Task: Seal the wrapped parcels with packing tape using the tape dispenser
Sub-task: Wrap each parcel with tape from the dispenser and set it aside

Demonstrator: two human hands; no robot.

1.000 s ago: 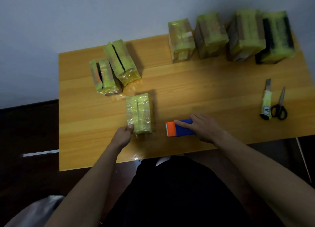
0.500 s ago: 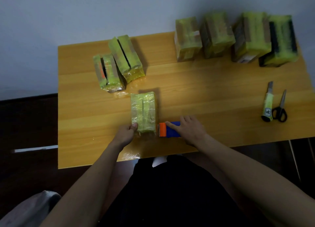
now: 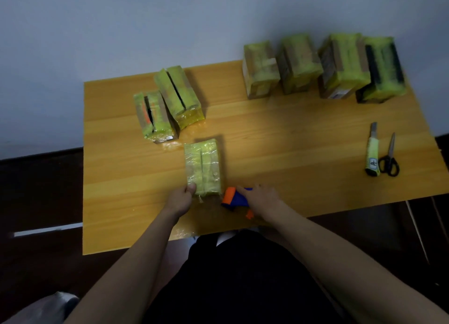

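Note:
A yellow-green wrapped parcel [image 3: 203,168] lies flat near the front of the wooden table [image 3: 291,148]. My left hand [image 3: 180,199] grips its near left corner, thumb on top. Just right of the parcel's near end, my right hand [image 3: 261,199] holds the blue and orange tape dispenser [image 3: 234,197], tilted with its orange end toward the parcel. Part of the dispenser is hidden under my fingers.
Two wrapped parcels [image 3: 167,105] stand at the back left. Several more parcels [image 3: 320,66] line the back right against the wall. A utility knife [image 3: 373,151] and black scissors [image 3: 390,158] lie at the right side. My dark-clothed lap is below the table edge.
My right hand has slid the dispenser leftward from the open table to the parcel's near right corner and tilted it up. My left hand has kept its hold on the parcel.

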